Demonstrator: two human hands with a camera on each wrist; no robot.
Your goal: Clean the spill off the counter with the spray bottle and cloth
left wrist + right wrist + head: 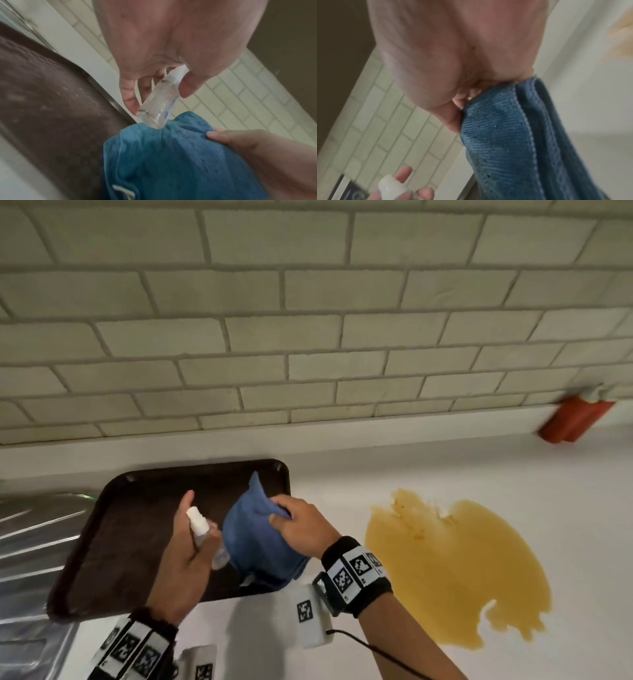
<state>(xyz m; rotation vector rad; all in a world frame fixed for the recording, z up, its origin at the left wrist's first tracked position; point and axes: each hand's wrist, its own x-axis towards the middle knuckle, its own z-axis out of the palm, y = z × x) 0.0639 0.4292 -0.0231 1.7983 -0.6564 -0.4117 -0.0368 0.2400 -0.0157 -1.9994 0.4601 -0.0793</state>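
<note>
A small clear spray bottle [205, 537] with a white cap is held in my left hand [186, 553] above the dark brown tray [113, 542]. In the left wrist view the spray bottle [157, 104] sits between my curled fingers and thumb, its base touching the blue cloth [171, 159]. My right hand [298, 525] pinches the blue cloth [257, 539] and lifts it over the tray's right side. The cloth [513, 135] hangs from my fingers in the right wrist view. A wide yellow spill [452, 563] lies on the white counter [565, 508] to the right of both hands.
A tiled wall [308, 320] rises behind the counter. A steel sink drainboard [30, 542] lies left of the tray. A red object [572, 419] stands against the wall at the far right. White tagged blocks [308, 618] hang below my wrists.
</note>
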